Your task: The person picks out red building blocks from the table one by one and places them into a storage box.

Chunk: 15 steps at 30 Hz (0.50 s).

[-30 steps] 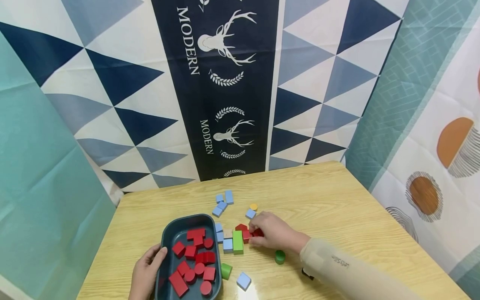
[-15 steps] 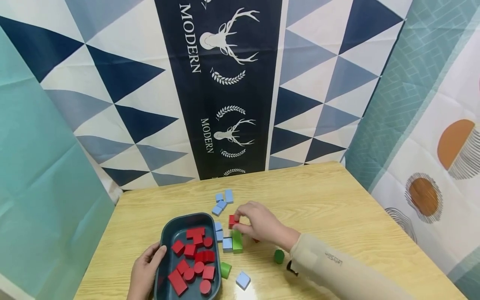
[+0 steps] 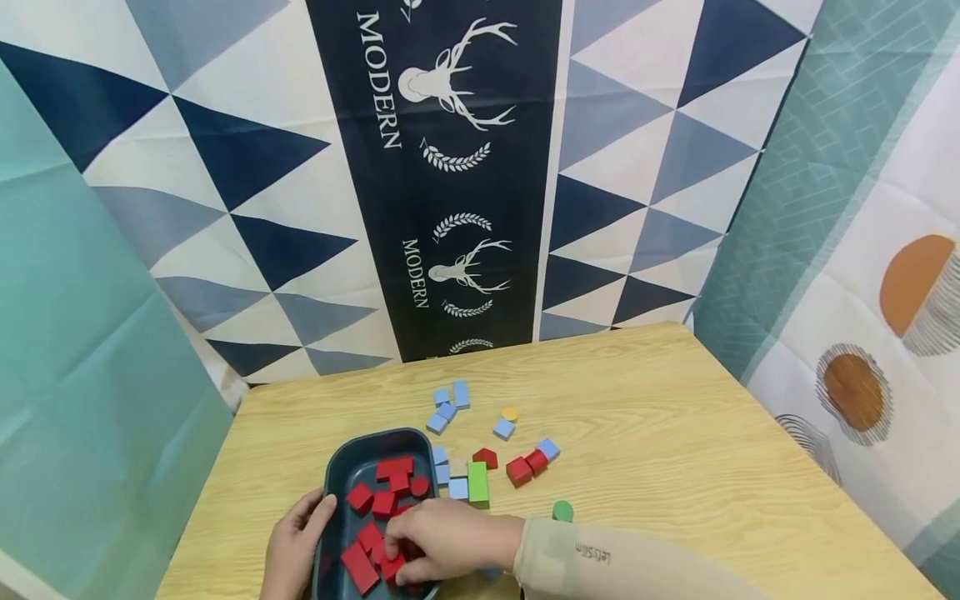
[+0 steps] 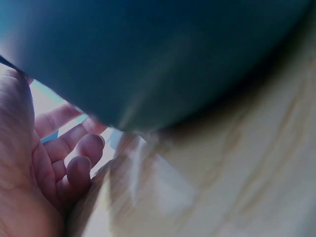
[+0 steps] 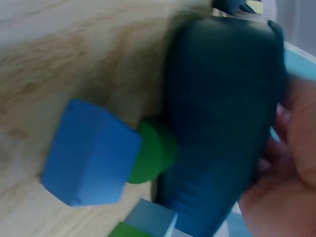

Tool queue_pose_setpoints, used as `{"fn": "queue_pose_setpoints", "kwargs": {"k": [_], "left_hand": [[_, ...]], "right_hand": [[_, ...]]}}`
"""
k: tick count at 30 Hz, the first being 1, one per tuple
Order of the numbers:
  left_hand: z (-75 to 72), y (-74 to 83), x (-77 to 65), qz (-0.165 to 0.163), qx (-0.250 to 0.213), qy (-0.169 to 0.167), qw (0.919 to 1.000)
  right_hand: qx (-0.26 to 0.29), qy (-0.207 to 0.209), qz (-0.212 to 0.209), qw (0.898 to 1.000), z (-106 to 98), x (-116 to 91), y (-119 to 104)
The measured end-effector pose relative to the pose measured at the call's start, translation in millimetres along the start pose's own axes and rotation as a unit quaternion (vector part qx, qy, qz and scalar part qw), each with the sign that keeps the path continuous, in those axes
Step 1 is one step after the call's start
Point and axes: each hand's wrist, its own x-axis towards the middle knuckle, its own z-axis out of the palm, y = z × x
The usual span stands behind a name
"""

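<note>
A dark teal tray [image 3: 360, 454] holds several red blocks [image 3: 358, 567] of different shapes. My left hand [image 3: 296, 533] grips its left side, thumb at the rim; the left wrist view shows curled fingers [image 4: 79, 143] beside the tray wall. Inside the tray's right half, my right hand [image 3: 450, 533] pinches a red block [image 3: 392, 568] between thumb and fingers, low among the others. In the right wrist view that hand is partly behind the tray wall [image 5: 222, 113], which hides its fingertips. A blue block [image 5: 91, 153] and a green cylinder [image 5: 153, 150] lie just outside the tray.
Right of the tray lie a red pentagonal block [image 3: 485, 457], a red cube [image 3: 518, 472], a red cylinder [image 3: 536, 462], a tall green block [image 3: 477, 482] and a green cylinder [image 3: 562, 510]. Farther back are several blue blocks [image 3: 461, 394] and a yellow disc [image 3: 510, 413].
My right hand picked a red block from the group right of the tray and carried it left and nearer, into the tray. The left hand stays on the tray.
</note>
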Motion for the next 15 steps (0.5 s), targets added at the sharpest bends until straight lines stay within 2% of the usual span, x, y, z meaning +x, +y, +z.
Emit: {"fn": "queue_pose_setpoints", "kwargs": {"k": [3,6,15], "left_hand": [[-1.1,1.3,-0.9,0.003,0.0,0.001,1.0],[-0.8,2.1,-1.2,0.005,-0.003,0.001,1.0],[-0.5,2.2,-3.5,0.004,0.001,0.0,1.0]], "right_hand": [[-0.077,0.036,0.01,0.996,7,4,0],[-0.119,0.057,0.023,0.991,12,8,-1],[-0.148,0.101,0.023,0.983,21,7,-3]]}}
